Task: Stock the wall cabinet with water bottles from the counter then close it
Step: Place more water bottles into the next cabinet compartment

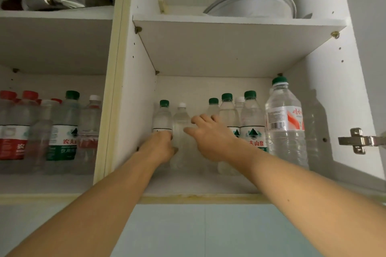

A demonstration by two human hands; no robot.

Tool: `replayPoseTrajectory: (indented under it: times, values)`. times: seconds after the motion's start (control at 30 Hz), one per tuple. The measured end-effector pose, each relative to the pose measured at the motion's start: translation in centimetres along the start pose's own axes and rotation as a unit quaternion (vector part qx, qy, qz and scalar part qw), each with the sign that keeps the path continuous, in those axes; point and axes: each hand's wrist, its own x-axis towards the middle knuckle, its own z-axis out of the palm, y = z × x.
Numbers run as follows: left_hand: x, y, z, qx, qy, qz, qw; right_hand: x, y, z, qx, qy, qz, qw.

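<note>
Inside white laminate cabinet (133,94): left hand (159,147) wrapped round clear ribbed green-capped bottle (162,118); right hand (211,137), fingers spread wide, beside white-capped bottle (181,129).

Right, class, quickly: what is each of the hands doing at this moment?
Left hand: closed around the base of the green-capped bottle.
Right hand: open, fingers spread, holding nothing, beside the white-capped bottle.

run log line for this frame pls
phase: stocking | left hand: gripping green-capped clear plastic bottle | right hand: open beside white-capped clear plastic bottle | white wall cabinet: open
</note>
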Motion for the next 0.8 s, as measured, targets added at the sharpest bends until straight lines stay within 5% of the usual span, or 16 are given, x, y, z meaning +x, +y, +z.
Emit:
replayPoseTrajectory:
  times: [0.43,0.6,0.7,0.8]
  values:
    - [-1.2,8.0,-1.0,-0.222,-0.025,0.094,0.970,-14.2,3.8,-4.8,0.058,0.210,0.240,0.946]
    - [-1.1,11.2,0.7,-0.286,-0.074,0.100,0.950,-16.4,4.8,-2.3,0.193,0.150,0.375,0.894]
    - [-0.7,12.1,1.4,-0.328,-0.098,0.069,0.937,-17.0,4.6,-0.8,0.330,0.169,0.400,0.838]
    - [-0.1,12.4,1.5,-0.343,-0.137,0.060,0.927,-17.0,3.7,0.2,0.331,0.212,0.406,0.825]
